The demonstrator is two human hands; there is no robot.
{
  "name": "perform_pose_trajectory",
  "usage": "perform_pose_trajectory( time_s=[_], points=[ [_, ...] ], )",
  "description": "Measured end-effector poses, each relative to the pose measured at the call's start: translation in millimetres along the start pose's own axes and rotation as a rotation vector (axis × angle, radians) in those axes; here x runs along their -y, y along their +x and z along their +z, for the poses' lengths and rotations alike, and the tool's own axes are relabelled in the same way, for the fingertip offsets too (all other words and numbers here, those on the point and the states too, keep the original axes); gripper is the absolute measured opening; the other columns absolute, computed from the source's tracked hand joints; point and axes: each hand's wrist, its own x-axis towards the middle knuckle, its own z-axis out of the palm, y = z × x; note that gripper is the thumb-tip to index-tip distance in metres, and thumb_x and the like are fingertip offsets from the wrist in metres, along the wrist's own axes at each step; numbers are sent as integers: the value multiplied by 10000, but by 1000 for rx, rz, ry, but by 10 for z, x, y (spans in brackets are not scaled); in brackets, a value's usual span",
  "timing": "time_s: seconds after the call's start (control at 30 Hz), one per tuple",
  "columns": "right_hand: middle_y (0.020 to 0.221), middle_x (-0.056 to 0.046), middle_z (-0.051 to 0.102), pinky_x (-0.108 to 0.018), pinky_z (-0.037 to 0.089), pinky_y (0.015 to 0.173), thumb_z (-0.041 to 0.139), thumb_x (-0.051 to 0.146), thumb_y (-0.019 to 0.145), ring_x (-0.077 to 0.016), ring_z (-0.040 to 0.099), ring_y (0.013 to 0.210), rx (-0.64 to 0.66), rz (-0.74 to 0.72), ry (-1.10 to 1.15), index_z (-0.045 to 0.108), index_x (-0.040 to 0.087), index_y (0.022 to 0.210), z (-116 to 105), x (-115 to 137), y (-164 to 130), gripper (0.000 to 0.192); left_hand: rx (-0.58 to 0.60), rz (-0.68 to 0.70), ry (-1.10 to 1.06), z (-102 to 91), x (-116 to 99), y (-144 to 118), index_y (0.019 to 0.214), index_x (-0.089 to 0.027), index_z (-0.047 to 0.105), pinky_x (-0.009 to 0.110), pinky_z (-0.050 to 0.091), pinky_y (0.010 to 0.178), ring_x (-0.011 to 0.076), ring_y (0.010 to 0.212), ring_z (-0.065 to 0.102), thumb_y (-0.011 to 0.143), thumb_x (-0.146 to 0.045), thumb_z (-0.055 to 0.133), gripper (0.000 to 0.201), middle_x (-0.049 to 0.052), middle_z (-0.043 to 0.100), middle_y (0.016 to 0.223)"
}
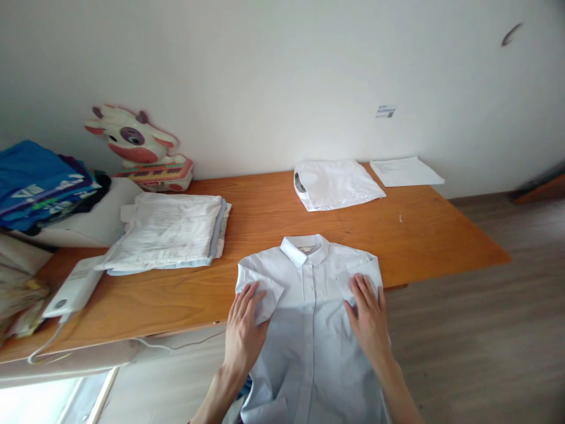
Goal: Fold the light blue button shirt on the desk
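Observation:
A pale blue-white button-up shirt (309, 330) lies front side up, its collar (305, 248) towards the wall. The upper part rests on the wooden table, and the lower part hangs over the front edge towards me. Flat on the shirt's left side, over a folded-in sleeve, is my left hand (245, 318), fingers stretched out. My right hand (367, 309) lies on the other side with its fingers spread over the sleeve near the shoulder. Neither hand grips the cloth. The shirt's bottom hem is out of view.
Folded clothes (172, 229) are stacked on the table (256, 200) at left, beside a white corded device (75, 288). A cow toy keyboard (141, 147) and a blue clothes pile (39, 185) stand behind. A white garment (338, 184) and paper sheets (406, 171) lie near the wall.

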Motion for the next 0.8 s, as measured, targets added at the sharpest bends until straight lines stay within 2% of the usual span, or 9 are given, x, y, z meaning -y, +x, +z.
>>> perform_pose_trajectory(
  time_s=[0.07,0.13,0.23,0.3,0.4,0.47,0.63,0.73,0.8],
  points=[
    [1659,-61,585,-663,217,1376,537,281,1050,-304,455,1613,7,10,95,618,300,1565,-22,-97,66,521,14,6,-100,-6,29,8,1242,-313,752,701,391,1309,376,1597,484,969,-220,721,290,89,678,1564],
    [1551,-45,686,-623,271,1371,602,315,1005,-304,543,1544,-10,129,310,736,319,1425,-121,-179,105,441,-8,-82,-285,-84,65,-16,1080,-284,774,668,406,1305,362,1549,548,995,-271,708,108,84,763,1434],
    [1303,-75,809,-556,505,1213,718,492,925,-318,715,1295,-239,520,709,807,276,1226,-340,-347,116,381,-231,-519,-664,-303,185,-20,1071,-253,743,455,624,1055,283,1166,778,996,-413,734,178,51,835,1155],
    [1176,-65,823,-472,622,1025,753,549,884,-284,762,1117,-458,754,917,792,251,1155,-487,-522,94,405,-399,-858,-905,-470,327,24,1104,-240,725,309,646,793,197,850,777,952,-434,774,252,-3,816,992],
    [1142,-23,805,-339,637,869,864,428,759,-218,753,1019,-672,954,1130,776,246,1103,-634,-775,6,399,-422,-1130,-1124,-655,543,99,1138,-215,742,250,619,674,156,740,752,905,-318,781,258,-9,814,986],
    [1167,-13,796,-303,628,818,907,356,680,-207,747,1014,-703,1012,1164,778,250,1096,-655,-849,-87,448,-375,-1160,-1150,-707,605,111,1190,-216,758,254,637,697,164,789,778,897,-276,781,300,11,829,1061],
    [1199,-54,803,-343,647,776,977,335,602,-246,762,993,-521,1010,1119,769,267,1201,-536,-779,-309,638,-284,-1098,-1154,-677,485,65,1349,-284,741,266,668,751,179,877,810,861,-282,861,503,16,832,1214],
    [1201,-64,810,-376,659,814,983,324,574,-253,771,971,-581,957,1022,756,250,1253,-509,-779,-334,720,-309,-1069,-1146,-653,428,68,1364,-298,742,258,672,761,177,887,811,826,-258,893,560,10,836,1206],
    [1237,-84,809,-450,666,905,955,368,642,-287,783,1025,-620,870,931,735,234,1340,-544,-775,-311,744,-349,-1021,-1107,-657,409,80,1390,-301,733,281,682,789,189,887,813,806,-288,919,613,11,841,1175]
  ],
)
